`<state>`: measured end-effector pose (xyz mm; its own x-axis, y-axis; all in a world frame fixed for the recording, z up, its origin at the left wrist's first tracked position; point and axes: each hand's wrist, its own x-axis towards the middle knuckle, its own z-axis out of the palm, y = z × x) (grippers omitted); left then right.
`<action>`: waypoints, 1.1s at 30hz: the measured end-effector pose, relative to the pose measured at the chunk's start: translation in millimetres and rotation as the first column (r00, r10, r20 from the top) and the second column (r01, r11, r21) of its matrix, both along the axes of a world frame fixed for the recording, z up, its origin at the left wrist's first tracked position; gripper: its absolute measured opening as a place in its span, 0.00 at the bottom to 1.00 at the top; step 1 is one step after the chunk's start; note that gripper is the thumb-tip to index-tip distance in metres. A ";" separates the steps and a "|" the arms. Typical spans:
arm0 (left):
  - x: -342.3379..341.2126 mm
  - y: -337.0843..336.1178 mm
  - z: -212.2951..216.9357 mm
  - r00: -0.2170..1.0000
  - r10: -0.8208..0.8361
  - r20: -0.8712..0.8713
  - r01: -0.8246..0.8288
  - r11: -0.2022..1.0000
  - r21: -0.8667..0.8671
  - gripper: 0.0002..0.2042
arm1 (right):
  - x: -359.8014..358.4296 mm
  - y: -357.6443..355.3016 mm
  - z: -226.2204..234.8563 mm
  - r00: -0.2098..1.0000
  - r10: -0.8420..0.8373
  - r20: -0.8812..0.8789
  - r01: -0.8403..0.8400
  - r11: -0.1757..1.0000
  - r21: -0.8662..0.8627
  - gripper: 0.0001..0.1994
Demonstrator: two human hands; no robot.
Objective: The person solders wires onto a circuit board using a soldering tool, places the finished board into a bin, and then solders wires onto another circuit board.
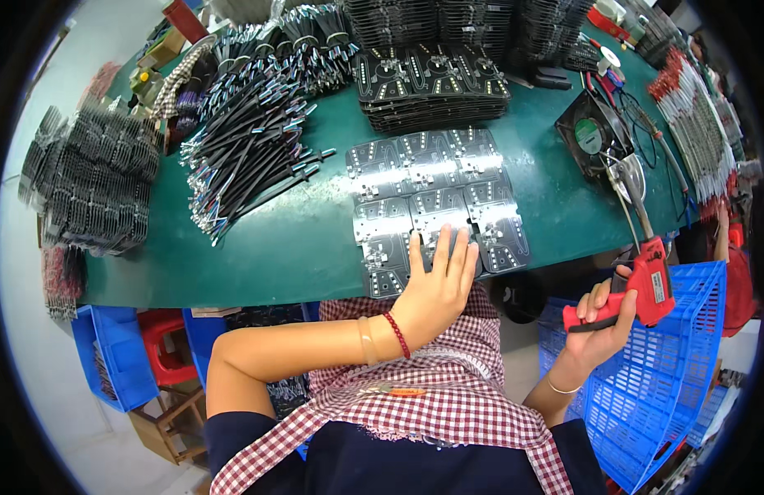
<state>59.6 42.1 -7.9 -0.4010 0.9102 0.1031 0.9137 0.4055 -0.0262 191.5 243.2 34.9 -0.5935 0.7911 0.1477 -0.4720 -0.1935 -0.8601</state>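
My left hand (435, 289) lies with fingers stretched out over the near edge of a panel of black circuit boards (431, 177) on the green table. The panel has rows of small pale parts and shiny light glare across it. My right hand (603, 318) is wrapped round the red and black handle of a soldering gun (655, 285), off the table's front edge on the right. The gun's long metal front points up toward a small metal stand (631, 177) beside a black fan (594, 132). Where exactly its tip ends is hard to make out.
Bundled black cables with bare coloured ends (254, 148) lie left of the panel. Behind it rises a stack of circuit boards (431, 87). More board stacks (97, 177) stand at the far left. A blue crate (646, 371) sits below the right edge, near my right arm.
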 end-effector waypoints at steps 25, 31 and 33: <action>-158.2 -116.8 -0.3 0.878 0.011 0.478 -0.301 0.788 0.537 0.07 | -62.3 -37.0 29.2 0.922 0.230 0.312 -0.290 0.943 0.161 0.23; -167.5 -114.0 -16.5 0.930 -0.101 0.353 -0.104 0.850 0.516 0.16 | -87.4 -78.8 22.8 0.786 0.321 0.528 -0.366 0.930 -0.022 0.20; -169.1 -117.2 -19.3 0.979 -0.045 0.197 -0.042 0.909 0.414 0.18 | -96.3 -90.0 17.3 0.721 0.366 0.589 -0.404 0.912 -0.073 0.18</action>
